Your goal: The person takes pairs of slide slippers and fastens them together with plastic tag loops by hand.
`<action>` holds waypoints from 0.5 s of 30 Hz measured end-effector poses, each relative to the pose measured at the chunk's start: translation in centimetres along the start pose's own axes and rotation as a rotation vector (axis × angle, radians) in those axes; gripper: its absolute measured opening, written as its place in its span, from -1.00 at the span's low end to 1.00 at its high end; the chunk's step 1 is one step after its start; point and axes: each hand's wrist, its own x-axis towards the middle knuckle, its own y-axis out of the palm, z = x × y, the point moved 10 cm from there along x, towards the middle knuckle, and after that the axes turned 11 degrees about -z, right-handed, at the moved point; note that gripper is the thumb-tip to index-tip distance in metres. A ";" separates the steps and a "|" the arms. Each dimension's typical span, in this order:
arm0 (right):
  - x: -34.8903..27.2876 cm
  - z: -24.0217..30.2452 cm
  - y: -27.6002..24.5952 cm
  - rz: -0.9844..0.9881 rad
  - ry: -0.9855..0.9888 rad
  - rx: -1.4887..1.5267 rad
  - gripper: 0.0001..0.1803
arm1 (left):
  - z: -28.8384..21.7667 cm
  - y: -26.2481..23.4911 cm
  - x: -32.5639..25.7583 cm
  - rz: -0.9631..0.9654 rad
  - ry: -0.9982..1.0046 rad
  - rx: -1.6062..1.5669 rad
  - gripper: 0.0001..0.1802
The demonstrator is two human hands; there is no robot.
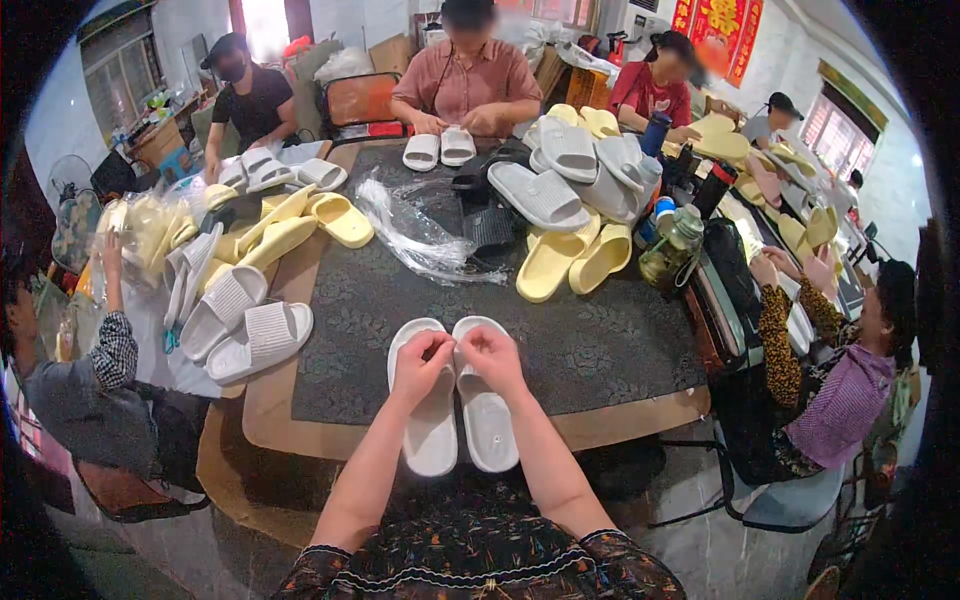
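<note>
- Reaching in from the lower edge, both forearms are angled inward, and the left hand [420, 362] and right hand [488, 355] are brought together over a pair of white slippers [455, 415].
- The fingers of each hand are seen pinched at the inner strap edges, where the two slippers touch.
- The pair is laid soles-down, side by side, at the near edge of the dark-matted surface [600, 350].
- A glass jar [672, 246] holding a yellowish liquid is stood at the right edge, beside yellow slippers [572, 262].
- Crumpled clear plastic bags [420, 235] are spread mid-surface.
</note>
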 end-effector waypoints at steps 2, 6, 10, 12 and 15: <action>-0.1 1.0 0.4 0.009 -0.024 -0.002 -0.89 | 0.1 -0.2 0.1 0.002 0.007 0.008 -0.88; 0.5 -0.2 -1.0 -0.137 0.095 0.274 -0.90 | 0.3 0.0 0.1 0.009 0.019 0.018 -0.88; 0.2 0.1 -0.3 -0.045 0.039 0.032 -0.90 | -0.1 -0.3 0.1 -0.005 0.044 0.017 -0.88; 0.2 -0.4 -0.7 -0.078 0.049 0.064 -0.90 | 0.8 0.1 -0.3 0.028 -0.125 -0.022 -0.88; 0.2 -0.3 -1.2 -0.151 0.095 0.284 -0.92 | 0.1 0.2 -0.5 0.008 -0.105 -0.043 -0.88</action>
